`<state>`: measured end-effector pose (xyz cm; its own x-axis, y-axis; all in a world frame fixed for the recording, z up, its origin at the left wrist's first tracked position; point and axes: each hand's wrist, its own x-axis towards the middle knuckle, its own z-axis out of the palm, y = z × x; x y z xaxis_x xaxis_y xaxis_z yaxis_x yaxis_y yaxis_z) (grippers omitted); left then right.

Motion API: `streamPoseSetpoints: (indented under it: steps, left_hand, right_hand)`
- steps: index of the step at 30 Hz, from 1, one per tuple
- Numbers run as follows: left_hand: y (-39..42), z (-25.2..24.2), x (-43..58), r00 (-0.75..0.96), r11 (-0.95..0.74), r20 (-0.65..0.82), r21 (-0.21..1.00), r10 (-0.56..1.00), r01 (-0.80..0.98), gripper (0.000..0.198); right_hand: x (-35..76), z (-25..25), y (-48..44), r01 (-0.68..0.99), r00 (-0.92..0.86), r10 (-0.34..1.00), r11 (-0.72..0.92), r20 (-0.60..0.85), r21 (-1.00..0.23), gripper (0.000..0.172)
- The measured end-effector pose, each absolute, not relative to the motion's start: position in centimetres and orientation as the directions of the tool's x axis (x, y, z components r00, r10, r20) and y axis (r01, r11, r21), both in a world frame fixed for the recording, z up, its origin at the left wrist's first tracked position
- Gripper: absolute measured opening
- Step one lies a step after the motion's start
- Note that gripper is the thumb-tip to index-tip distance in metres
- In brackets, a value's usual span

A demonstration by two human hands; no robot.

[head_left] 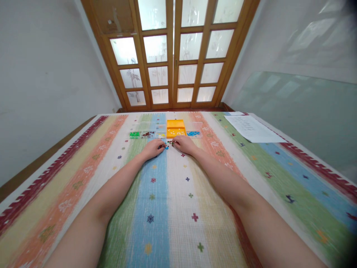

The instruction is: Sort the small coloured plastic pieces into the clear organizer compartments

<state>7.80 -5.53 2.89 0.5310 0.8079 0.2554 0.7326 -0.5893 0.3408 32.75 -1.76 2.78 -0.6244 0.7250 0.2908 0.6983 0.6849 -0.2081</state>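
My left hand (pixel 154 149) rests low over the cloth with its fingers curled together; a small dark gap shows under them. Beside its fingertips lies a small blue piece (pixel 167 147). My right hand (pixel 183 144) is opposite, fingertips pinched down at a few tiny dark pieces (pixel 170 142) on the cloth. What either hand holds is too small to make out. Just beyond the hands stands an open yellow box (pixel 176 124) with white bits in it. Clear boxes flank it, holding green pieces (pixel 134 134), dark brown pieces (pixel 148 134) and blue pieces (pixel 193 134).
A striped, patterned tablecloth (pixel 150 234) covers the table. Sheets of paper (pixel 252 128) lie at the far right. Wooden glazed doors (pixel 173 56) stand behind the table, with a white wall (pixel 50 56) on the left and a pale glass panel (pixel 301 108) on the right.
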Motion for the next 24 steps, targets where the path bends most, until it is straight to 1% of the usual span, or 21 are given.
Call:
streamPoseSetpoints:
  steps: [4, 7, 10, 12, 14, 16, 18, 21, 24]
  left_hand:
    - [-5.5, 2.9, 7.7, 0.539, -0.610, 0.286, 0.356, 0.792, 0.708, 0.019]
    - [-5.3, 2.8, 7.5, 0.497, -0.588, 0.316, 0.379, 0.808, 0.714, 0.018]
    - [-4.9, 2.5, 6.9, 0.375, -0.492, 0.328, 0.442, 0.867, 0.750, 0.017]
    - [-4.3, 2.3, 6.3, 0.263, -0.416, 0.341, 0.530, 0.903, 0.739, 0.018]
    - [-3.5, 1.9, 5.4, 0.154, -0.361, 0.353, 0.657, 0.923, 0.662, 0.018]
    - [-2.6, 1.6, 4.3, 0.027, -0.296, 0.336, 0.786, 0.941, 0.542, 0.019]
    - [-1.7, 1.3, 3.0, -0.122, -0.226, 0.303, 0.877, 0.945, 0.424, 0.022]
    - [-0.8, 1.2, 1.0, -0.347, -0.133, 0.229, 0.951, 0.909, 0.280, 0.025]
    - [-0.4, 1.2, -0.6, -0.487, -0.085, 0.151, 0.984, 0.860, 0.154, 0.029]
  right_hand:
    - [32.8, 2.6, -1.6, 0.691, -0.627, 0.714, 0.695, 0.312, -0.200, 0.022]
    - [32.8, 2.6, -1.6, 0.687, -0.631, 0.709, 0.700, 0.316, -0.198, 0.022]
    - [32.8, 2.7, -1.7, 0.700, -0.619, 0.723, 0.685, 0.307, -0.202, 0.022]
    - [32.8, 2.8, -1.7, 0.706, -0.615, 0.730, 0.678, 0.299, -0.202, 0.022]
    - [32.9, 2.9, -1.7, 0.704, -0.616, 0.727, 0.681, 0.303, -0.201, 0.022]
    - [32.9, 2.8, -1.7, 0.700, -0.619, 0.720, 0.687, 0.313, -0.197, 0.023]
    - [33.0, 2.8, -1.7, 0.698, -0.619, 0.717, 0.689, 0.320, -0.194, 0.023]
    - [33.0, 2.7, -1.6, 0.696, -0.618, 0.716, 0.690, 0.325, -0.197, 0.023]
    - [33.0, 2.7, -1.5, 0.695, -0.616, 0.719, 0.689, 0.323, -0.208, 0.023]
